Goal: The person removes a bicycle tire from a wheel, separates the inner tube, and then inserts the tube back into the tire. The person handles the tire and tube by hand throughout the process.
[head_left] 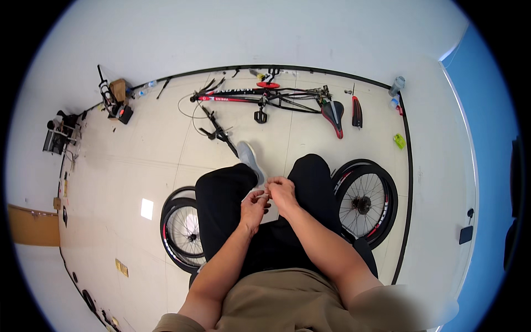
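My left hand (254, 211) and my right hand (282, 192) meet between my knees, over my lap. The right hand's fingertips are pinched close to the left thumb and forefinger. Whatever lies between the fingertips, if anything, is too small to make out. The left hand's fingers curl inward. Just beyond them is my grey shoe (250, 160). A bicycle wheel (369, 203) with a cassette lies at my right. At my left, partly behind my leg, is another wheel (185, 232). Farther off, a black and red bicycle frame (238, 98) rests on the floor.
A handlebar (218, 130) with cables lies left of my shoe. Right of the frame are a black and red saddle (333, 117) and a mudguard-like piece (357, 112). Bottles (396, 86) stand by the right wall. A fork (108, 97) and a cardboard box (119, 88) are far left.
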`<state>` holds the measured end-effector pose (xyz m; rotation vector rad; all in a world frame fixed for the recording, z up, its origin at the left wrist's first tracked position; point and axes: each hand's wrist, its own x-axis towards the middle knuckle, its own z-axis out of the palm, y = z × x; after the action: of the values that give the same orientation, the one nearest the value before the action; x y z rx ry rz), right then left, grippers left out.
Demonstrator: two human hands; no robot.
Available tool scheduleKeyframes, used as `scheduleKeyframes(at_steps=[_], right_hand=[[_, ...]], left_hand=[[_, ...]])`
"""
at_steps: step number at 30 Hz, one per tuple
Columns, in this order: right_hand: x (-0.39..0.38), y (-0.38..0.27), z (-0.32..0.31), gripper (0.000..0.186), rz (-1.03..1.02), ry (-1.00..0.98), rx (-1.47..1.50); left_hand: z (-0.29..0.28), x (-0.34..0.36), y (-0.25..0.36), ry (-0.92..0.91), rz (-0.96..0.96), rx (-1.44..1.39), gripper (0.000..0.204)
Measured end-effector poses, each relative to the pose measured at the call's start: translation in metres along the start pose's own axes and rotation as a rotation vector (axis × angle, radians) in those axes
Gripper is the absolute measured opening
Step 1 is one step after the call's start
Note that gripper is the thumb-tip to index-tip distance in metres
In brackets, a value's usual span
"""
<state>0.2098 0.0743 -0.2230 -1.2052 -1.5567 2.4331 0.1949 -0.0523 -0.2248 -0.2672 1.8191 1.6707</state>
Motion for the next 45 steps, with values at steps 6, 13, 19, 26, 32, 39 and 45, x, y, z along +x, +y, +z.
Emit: scheduleKeyframes(at_steps=[6,13,19,26,32,39,45], right_hand=[[0.007,0.014,0.009,0.020,-0.077,0.006,0.005],[0.014,0.005,-0.016,0.023,0.070,-0.017,-0.007],[0.025,0.000,-0.024,0.019,0.120,-0.027,-0.057],[0.037,0.004,-0.019,0.020,0.179,-0.043,-0.139],[0.028,0.003,-0.012,0.026,0.246,0.003,-0.248],[0.036,0.009,-0.010,0.027,0.345,0.051,-0.321],[0.046,0.021,-0.011,0.031,0.438,0.066,-0.438]], left_hand=[[-0.008,-0.002,0.000,0.066,0.036,-0.094,0.041],[-0.062,0.003,0.065,0.135,0.448,-0.448,0.032],[-0.205,0.054,0.064,0.640,0.457,-1.004,0.030],[-0.290,0.047,-0.160,0.856,-0.583,-0.373,0.021],[-0.310,0.054,-0.197,0.796,-0.509,-0.143,0.043],[-0.275,0.110,-0.194,0.659,-0.360,-0.170,0.089],[-0.259,0.151,-0.217,0.814,-0.390,-0.080,0.095]])
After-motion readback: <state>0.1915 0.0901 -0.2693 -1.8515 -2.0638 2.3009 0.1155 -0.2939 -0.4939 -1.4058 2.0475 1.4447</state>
